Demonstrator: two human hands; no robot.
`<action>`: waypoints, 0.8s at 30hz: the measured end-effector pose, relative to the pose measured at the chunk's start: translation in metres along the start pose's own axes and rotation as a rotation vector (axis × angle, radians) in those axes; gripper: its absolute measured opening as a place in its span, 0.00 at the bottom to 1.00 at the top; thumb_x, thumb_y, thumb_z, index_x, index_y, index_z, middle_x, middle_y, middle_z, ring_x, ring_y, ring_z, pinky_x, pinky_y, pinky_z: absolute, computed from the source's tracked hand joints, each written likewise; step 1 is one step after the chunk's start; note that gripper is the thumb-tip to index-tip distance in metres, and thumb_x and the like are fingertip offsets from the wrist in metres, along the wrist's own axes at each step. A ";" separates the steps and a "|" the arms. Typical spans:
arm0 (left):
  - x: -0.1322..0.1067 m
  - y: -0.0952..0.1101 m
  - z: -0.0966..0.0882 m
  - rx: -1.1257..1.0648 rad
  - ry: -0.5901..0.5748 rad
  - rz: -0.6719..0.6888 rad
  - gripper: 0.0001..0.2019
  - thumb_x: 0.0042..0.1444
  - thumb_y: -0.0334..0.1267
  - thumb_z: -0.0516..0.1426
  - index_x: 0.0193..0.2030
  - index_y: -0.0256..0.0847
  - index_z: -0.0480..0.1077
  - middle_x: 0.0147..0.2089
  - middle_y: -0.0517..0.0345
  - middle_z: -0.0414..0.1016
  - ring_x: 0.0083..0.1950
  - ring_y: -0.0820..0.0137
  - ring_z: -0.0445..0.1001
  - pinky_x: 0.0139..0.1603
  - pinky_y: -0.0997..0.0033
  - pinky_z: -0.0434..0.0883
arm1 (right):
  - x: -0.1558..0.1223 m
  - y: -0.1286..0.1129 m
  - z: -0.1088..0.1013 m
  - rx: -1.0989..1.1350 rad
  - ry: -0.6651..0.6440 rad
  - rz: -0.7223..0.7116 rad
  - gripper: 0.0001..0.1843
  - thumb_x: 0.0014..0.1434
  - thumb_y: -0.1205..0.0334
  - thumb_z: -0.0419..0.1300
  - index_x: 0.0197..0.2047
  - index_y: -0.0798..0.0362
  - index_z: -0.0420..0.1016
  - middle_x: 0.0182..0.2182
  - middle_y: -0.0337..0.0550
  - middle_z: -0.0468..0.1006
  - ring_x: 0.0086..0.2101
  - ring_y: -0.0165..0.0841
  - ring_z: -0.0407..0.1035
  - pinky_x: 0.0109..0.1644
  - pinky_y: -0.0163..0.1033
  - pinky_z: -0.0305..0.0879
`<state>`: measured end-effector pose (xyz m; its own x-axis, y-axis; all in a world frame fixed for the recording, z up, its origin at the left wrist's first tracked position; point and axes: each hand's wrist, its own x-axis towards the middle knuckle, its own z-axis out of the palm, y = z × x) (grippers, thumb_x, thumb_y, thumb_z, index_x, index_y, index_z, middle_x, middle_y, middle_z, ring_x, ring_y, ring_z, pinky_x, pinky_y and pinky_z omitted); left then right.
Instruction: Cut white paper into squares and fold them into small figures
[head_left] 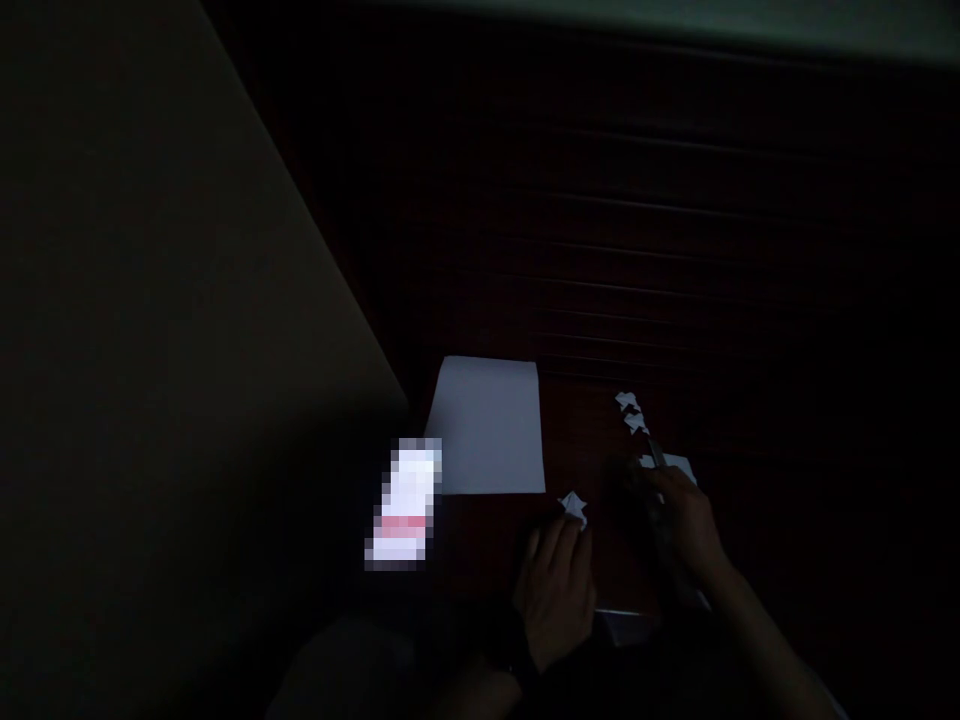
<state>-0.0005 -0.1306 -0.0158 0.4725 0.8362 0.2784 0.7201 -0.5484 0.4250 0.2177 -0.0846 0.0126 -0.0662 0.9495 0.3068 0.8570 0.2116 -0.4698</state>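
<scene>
The scene is very dark. My left hand (pixel 556 590) lies on the dark table with its fingers stretched toward a small folded white paper piece (pixel 574 506), its fingertips touching or almost touching it. My right hand (pixel 684 528) is closed round a dark, slim object I cannot make out, whose tip points up toward two small folded paper pieces (pixel 630 412). A white sheet (pixel 673 466) shows partly under my right hand.
A larger white paper sheet (pixel 490 426) lies flat to the left of my hands. A lit, blurred screen (pixel 405 505) glows at the sheet's lower left. A pale wall or panel (pixel 150 300) fills the left side. The dark wooden table (pixel 675 250) stretches far back.
</scene>
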 end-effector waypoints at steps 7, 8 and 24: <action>0.006 -0.007 -0.014 -0.173 0.232 -0.292 0.09 0.60 0.32 0.46 0.39 0.40 0.66 0.38 0.54 0.70 0.40 0.67 0.69 0.42 0.65 0.66 | -0.031 0.003 -0.017 -0.282 -0.163 -0.065 0.22 0.54 0.74 0.51 0.50 0.49 0.69 0.40 0.48 0.73 0.42 0.40 0.65 0.44 0.41 0.63; 0.007 -0.008 -0.015 -0.165 0.247 -0.299 0.08 0.60 0.33 0.47 0.39 0.41 0.66 0.38 0.55 0.70 0.40 0.67 0.69 0.41 0.65 0.66 | -0.032 0.000 -0.018 -0.297 -0.165 -0.085 0.23 0.53 0.75 0.51 0.51 0.49 0.68 0.40 0.49 0.73 0.43 0.40 0.65 0.46 0.41 0.62; 0.003 0.004 -0.010 0.109 0.237 -0.265 0.10 0.60 0.38 0.48 0.32 0.42 0.67 0.35 0.54 0.67 0.38 0.66 0.66 0.40 0.66 0.62 | -0.048 -0.018 -0.023 -0.363 -0.227 0.079 0.18 0.56 0.67 0.48 0.49 0.54 0.69 0.39 0.48 0.71 0.40 0.35 0.66 0.44 0.35 0.59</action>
<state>-0.0009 -0.1300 -0.0046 0.1408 0.9190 0.3682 0.8577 -0.2990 0.4182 0.2170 -0.1393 0.0260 -0.0688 0.9950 0.0724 0.9854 0.0791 -0.1505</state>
